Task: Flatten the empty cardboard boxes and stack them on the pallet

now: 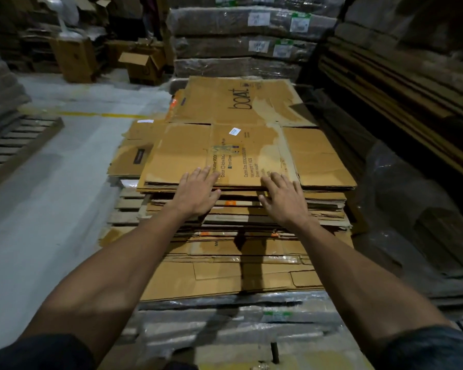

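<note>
**Desk:** What's at centre frame?

**Photographer:** Two bare arms reach in from the bottom corners. The left hand (198, 192) and right hand (284, 198) lie palm-down at the near edge of the top sheet (225, 153), a flattened box with printed text and a small white label. Fingers of both are spread wide and flat; fingertips rest on the cardboard, gripping nothing.

**Desk:** And the sheet itself?

**Photographer:** It crowns the stack (238, 236) of flattened boxes filling the middle of the frame. Just beyond it, toward upper centre, lies a second sheet (238, 100) printed "boat". The stack's layers sit unevenly, edges jutting left and right.

**Desk:** Is the pallet visible?

**Photographer:** Wooden slats (129, 206) show at the stack's left edge, mid-frame. Whether they carry the whole stack, I cannot tell. Below the stack, at bottom centre, are plastic-wrapped bundles (225, 324).

**Desk:** Surroundings?

**Photographer:** An open box (142, 65) stands on the grey floor (51, 196) at upper left, well apart from the stack. Wrapped loads (241, 41) with white labels rise at top centre. Another pallet (14, 145) sits at the left edge.
</note>
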Demonstrator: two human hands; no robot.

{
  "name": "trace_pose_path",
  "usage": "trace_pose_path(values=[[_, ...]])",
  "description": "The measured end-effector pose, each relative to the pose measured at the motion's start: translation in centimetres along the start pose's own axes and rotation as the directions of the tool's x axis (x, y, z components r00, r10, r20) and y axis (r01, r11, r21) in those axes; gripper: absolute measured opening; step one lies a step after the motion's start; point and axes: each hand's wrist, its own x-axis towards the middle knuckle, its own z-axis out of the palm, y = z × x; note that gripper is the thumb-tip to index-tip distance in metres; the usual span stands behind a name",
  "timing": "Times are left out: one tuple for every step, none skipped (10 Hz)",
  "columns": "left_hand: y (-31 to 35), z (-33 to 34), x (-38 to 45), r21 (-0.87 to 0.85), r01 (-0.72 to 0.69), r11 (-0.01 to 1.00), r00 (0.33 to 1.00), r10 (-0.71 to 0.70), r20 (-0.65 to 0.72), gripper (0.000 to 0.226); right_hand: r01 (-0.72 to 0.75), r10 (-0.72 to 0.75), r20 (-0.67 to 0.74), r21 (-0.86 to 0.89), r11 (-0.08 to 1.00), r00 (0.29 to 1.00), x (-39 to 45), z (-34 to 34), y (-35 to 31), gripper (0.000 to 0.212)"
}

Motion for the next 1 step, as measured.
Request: trace_pose_path(values=[[0.23,0.14,-1.20,-0.011,-0.034,0.999,0.998,0.033,-0.045,0.064,-0.111,0.112,-0.048,0.023,0.994,0.993,-2.56,0.18,-0.84,0.063]])
